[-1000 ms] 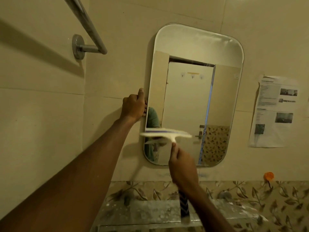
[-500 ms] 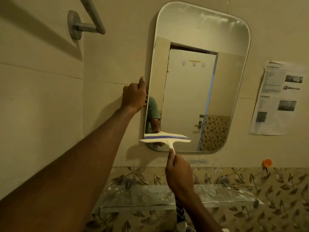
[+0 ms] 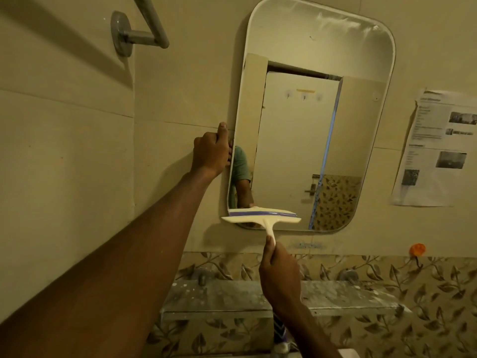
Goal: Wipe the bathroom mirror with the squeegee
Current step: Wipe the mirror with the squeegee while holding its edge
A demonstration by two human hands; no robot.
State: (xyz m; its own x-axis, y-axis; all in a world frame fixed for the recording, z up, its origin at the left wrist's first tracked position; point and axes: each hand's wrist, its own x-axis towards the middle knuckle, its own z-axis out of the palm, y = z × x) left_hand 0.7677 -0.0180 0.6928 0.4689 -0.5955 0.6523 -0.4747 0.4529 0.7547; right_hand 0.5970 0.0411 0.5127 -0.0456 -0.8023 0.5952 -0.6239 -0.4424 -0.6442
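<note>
Grey metal towel rail [image 3: 144,34] juts from the tiled wall at the upper left. Next, the left hand [image 3: 210,151] grips the left rim of the bathroom mirror [image 3: 361,125], fingers curled round its edge and thumb pointing up. The cream squeegee [image 3: 260,218] lies almost level across the mirror's bottom left corner, its left end overhanging the rim. Below it, the right hand [image 3: 280,275] is wrapped round the handle. A printed sheet [image 3: 436,151] hangs on the wall at far right.

With the blade half off the glass, it may well lift and leave a wet strip. Pressing hard could also shift the mirror, which seems to need steadying.

Count: one rail, one mirror, one squeegee, two hands, one sheet.
</note>
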